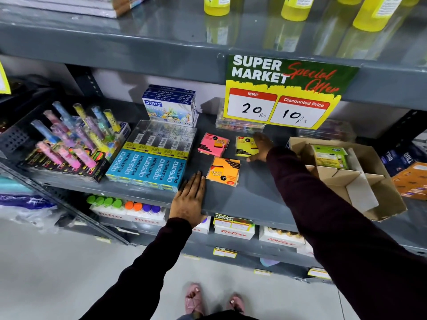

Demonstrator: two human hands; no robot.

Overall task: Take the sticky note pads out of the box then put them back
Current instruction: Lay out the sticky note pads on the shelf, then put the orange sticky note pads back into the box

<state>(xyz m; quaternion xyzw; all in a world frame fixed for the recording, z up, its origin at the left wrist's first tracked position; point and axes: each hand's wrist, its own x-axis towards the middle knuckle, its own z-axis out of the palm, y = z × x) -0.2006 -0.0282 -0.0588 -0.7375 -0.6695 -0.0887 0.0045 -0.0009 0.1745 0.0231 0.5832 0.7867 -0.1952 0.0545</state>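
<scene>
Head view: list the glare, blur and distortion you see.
Head view: wide-angle bending curves the shelf edge; the glossy upper shelf mirrors the yellow bottles; the yellow pad under the right hand is slightly soft; the left hand is sharper.

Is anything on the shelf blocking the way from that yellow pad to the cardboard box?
Nothing visible does. The right hand rests on the yellow pad, and only bare shelf lies between it and the cardboard box to its right.
</scene>
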